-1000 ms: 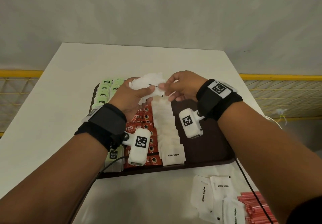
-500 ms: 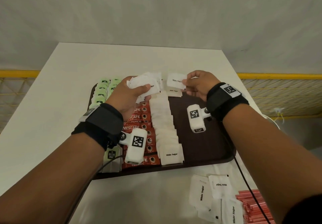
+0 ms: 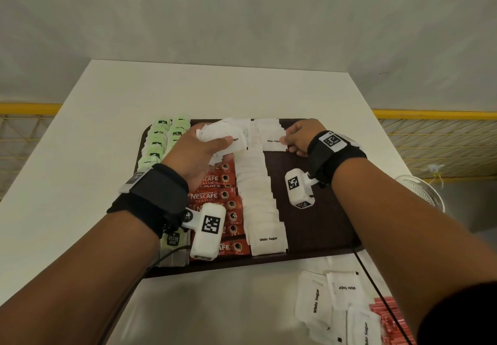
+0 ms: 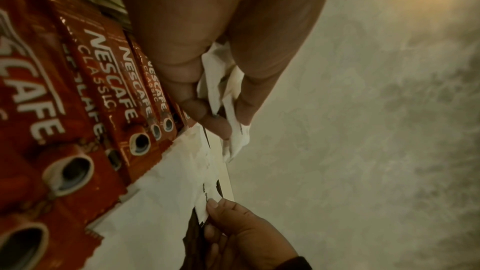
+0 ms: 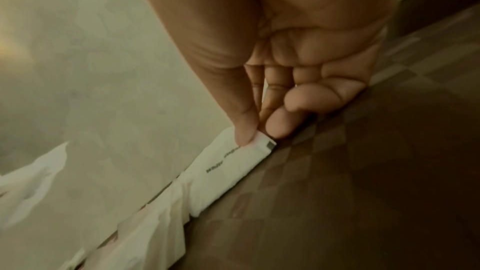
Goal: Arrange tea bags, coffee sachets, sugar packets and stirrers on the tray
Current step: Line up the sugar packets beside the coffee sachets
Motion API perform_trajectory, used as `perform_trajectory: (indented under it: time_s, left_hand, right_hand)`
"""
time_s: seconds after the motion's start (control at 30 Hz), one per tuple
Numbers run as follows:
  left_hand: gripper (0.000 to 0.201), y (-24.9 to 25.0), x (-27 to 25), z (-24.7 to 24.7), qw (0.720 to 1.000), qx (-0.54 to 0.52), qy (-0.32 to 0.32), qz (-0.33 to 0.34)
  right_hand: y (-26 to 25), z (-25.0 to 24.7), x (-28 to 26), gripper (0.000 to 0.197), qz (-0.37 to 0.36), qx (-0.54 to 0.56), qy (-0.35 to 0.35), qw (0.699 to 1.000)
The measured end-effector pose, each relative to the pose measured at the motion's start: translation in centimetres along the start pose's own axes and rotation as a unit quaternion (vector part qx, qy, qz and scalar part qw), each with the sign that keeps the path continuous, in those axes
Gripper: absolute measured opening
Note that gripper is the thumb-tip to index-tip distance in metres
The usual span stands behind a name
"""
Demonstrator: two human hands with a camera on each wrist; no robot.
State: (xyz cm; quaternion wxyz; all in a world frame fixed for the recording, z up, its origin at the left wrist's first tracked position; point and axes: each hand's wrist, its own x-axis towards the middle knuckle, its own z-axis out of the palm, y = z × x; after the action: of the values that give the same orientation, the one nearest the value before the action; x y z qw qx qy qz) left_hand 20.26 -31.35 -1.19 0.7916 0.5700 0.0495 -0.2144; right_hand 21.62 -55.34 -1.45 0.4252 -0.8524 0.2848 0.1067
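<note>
A dark brown tray (image 3: 317, 226) carries green tea bags (image 3: 158, 140) at its left, red coffee sachets (image 3: 212, 197) beside them, and a row of white sugar packets (image 3: 258, 188) down the middle. My left hand (image 3: 199, 154) grips a bunch of white sugar packets (image 3: 220, 132) above the tray's far end. My right hand (image 3: 298, 136) pinches one sugar packet (image 3: 270, 136) by its right edge at the tray's far end; in the right wrist view thumb and fingertips (image 5: 244, 128) hold the packet (image 5: 228, 167) low over the tray (image 5: 363, 171).
Loose sugar packets (image 3: 330, 304) and red stirrers (image 3: 387, 320) lie on the white table (image 3: 80, 156) near its front right, in front of the tray. A clear round dish (image 3: 419, 191) sits at the right edge. The tray's right half is bare.
My right hand drew one sugar packet from the bunch in my left hand, carried it right and lowered it to the tray's far end. My left hand barely moved.
</note>
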Motion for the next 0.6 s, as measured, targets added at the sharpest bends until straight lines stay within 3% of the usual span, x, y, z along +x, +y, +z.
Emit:
perform_trajectory:
  time_s: [0.17,0.3,0.4,0.5,0.6]
  left_hand:
    - [0.029,0.2,-0.4,0.1,1.0,0.008,-0.015,-0.007]
    - [0.025,0.6,-0.6,0.5,0.999,-0.018,-0.011,-0.029]
    - [0.025,0.7,-0.6,1.0,0.999,-0.022,0.0,-0.024]
    - [0.024,0.7,-0.6,1.4,1.0,-0.02,0.012,-0.006]
    - [0.022,0.8,-0.8,1.6,0.999,-0.033,0.016,-0.004]
  right_hand:
    - [-0.6,0.1,0.1,0.025,-0.011,-0.061,-0.007,0.998]
    - [-1.0,0.1,-0.6,0.019,-0.11,-0.069,0.062,0.99]
    - [-2.0,0.8,-2.8,0.032,-0.158,0.017,-0.022,0.987]
    - [-2.8,1.6,-4.2,0.04,-0.139,0.06,-0.102,0.983]
    - [-2.6,2.1,-4.4,0.021,-0.112,0.165,-0.126,0.972]
